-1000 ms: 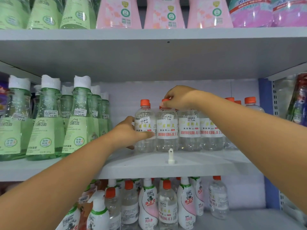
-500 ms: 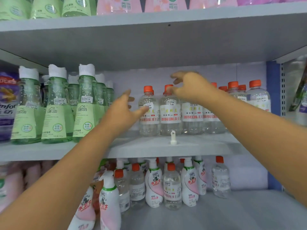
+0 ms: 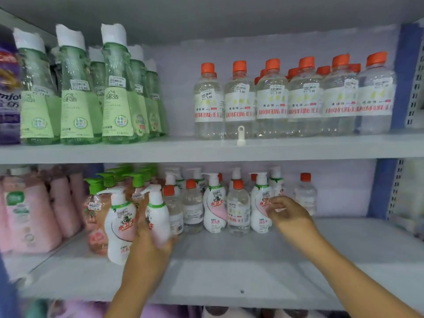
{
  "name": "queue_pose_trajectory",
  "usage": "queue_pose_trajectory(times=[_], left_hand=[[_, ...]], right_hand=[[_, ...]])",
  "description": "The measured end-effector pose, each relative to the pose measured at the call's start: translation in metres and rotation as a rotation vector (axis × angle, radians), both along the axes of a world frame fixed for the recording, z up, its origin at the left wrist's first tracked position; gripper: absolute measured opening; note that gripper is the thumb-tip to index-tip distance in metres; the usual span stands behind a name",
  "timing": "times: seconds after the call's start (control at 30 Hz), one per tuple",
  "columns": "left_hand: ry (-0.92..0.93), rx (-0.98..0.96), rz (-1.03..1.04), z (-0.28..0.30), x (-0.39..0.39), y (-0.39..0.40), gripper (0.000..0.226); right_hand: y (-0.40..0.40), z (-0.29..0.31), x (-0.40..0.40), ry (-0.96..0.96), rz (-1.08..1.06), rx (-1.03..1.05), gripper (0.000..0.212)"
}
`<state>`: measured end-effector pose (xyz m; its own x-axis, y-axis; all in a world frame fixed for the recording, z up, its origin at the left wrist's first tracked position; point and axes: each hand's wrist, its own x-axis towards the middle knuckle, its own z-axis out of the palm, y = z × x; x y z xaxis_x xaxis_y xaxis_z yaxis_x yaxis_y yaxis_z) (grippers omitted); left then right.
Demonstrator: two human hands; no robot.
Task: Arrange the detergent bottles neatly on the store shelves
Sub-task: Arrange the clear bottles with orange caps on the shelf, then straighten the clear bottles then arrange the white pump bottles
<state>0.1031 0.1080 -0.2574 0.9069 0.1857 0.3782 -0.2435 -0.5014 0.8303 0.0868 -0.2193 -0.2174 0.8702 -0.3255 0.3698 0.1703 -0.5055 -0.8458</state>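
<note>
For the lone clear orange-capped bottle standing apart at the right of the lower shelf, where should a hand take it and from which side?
Probably round the waist of the lone clear plastic bottle with the orange cap, from the front or its right. It stands upright and alone on the grey lower shelf, with bare shelf ahead and to its right; the white pump bottles crowd its left.

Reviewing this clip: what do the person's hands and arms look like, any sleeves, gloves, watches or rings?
Both arms are bare as far as the frame shows: no sleeve edge in view. The left hand and right hand wear no gloves. No watch or bracelet shows on either wrist. The picture is too blurred to rule out a thin ring.
</note>
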Motion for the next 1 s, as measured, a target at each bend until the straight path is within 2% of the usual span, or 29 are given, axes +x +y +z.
queue_pose_trajectory(times=[0.03,0.1,0.17,0.23,0.33,0.47,0.5,0.57,0.63,0.7,0.77,0.83,0.9,0.93,1.0], left_hand=[[0.008,-0.021,0.017,-0.005,0.003,0.001,0.095],[0.008,-0.040,0.031,-0.014,0.005,-0.003,0.084],[0.033,-0.074,-0.045,-0.020,0.008,-0.018,0.071],[0.073,-0.090,-0.173,-0.027,0.013,-0.042,0.071],[0.092,-0.076,-0.313,-0.029,0.026,-0.074,0.069],[0.085,-0.048,-0.396,-0.033,0.037,-0.093,0.070],[0.039,-0.037,-0.362,-0.034,0.037,-0.091,0.067],[-0.157,-0.061,-0.168,-0.031,0.037,-0.076,0.055],[-0.413,-0.032,0.114,-0.024,0.048,-0.055,0.046],[-0.539,0.039,0.274,-0.018,0.063,-0.037,0.049],[-0.417,0.025,0.204,-0.015,0.077,-0.028,0.060],[-0.186,-0.104,0.052,-0.019,0.084,-0.030,0.077],[-0.098,-0.121,0.028,-0.025,0.091,-0.030,0.073],[-0.076,-0.113,0.031,-0.027,0.094,-0.029,0.067],[-0.050,-0.150,0.025,-0.029,0.094,-0.026,0.058]], right_hand=[[-0.008,-0.010,0.016,0.066,-0.049,0.019,0.020],[-0.022,-0.028,0.040,0.120,-0.108,0.013,0.046],[-0.026,-0.041,0.052,0.091,-0.101,0.018,0.059],[-0.026,-0.052,0.059,0.080,-0.047,0.035,0.068],[-0.019,-0.068,0.063,0.066,0.037,-0.014,0.068],[-0.020,-0.077,0.066,0.075,-0.061,-0.102,0.061],[-0.021,-0.076,0.065,0.064,-0.087,-0.110,0.060],[-0.019,-0.072,0.058,-0.045,-0.129,-0.101,0.051],[-0.007,-0.054,0.053,-0.250,-0.130,-0.045,0.031],[0.011,-0.023,0.053,-0.374,-0.054,0.076,0.017],[0.030,0.013,0.060,-0.294,0.018,0.093,0.011],[0.045,0.042,0.072,-0.026,0.053,-0.140,0.031],[0.055,0.054,0.082,0.222,0.013,-0.413,0.041],[0.058,0.055,0.086,0.254,-0.026,-0.494,0.038],[0.058,0.054,0.088,0.231,-0.086,-0.527,0.029]])
